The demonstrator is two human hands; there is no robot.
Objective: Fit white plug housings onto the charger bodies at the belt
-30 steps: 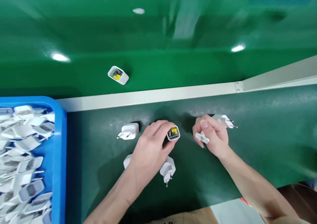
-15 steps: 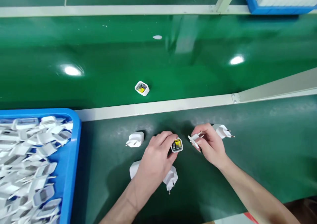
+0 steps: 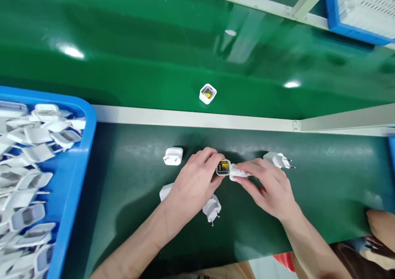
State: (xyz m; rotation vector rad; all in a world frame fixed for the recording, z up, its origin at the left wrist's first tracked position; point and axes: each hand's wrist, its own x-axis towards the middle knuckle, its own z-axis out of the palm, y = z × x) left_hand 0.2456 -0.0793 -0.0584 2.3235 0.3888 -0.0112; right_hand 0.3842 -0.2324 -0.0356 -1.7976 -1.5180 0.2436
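With 12 o'clock taken as straight away from the person, the important relation is between two small white parts which lie side by side before the chest. The left hand (image 3: 197, 176) is closed around an open charger housing (image 3: 223, 168), its thumb and forefinger gripping the walls; the mouth faces up to the camera, so the long axis goes down and away, and most of the body is hidden. At 3 o'clock from this mouth, just beside its rim, is a pronged cover (image 3: 237, 172), which the right hand (image 3: 271, 184) pinches between thumb and fingertips, almost closed; its prongs point to 3 o'clock, and I cannot tell if plate and rim touch. The left hand is nearer to the housing, the right one to the cover. As for edges, a pale rail (image 3: 185, 117) crosses at 12 o'clock, with a second open housing (image 3: 207, 94) beyond it, and a blue tray (image 3: 89, 110) stands well apart at 9 o'clock. One white plug (image 3: 212, 209) lies near 6 o'clock, close under the left wrist, and another plug (image 3: 277, 159) lies just behind the right knuckles. Green tabletop (image 3: 249, 225) shows between the forearms toward 5 o'clock.
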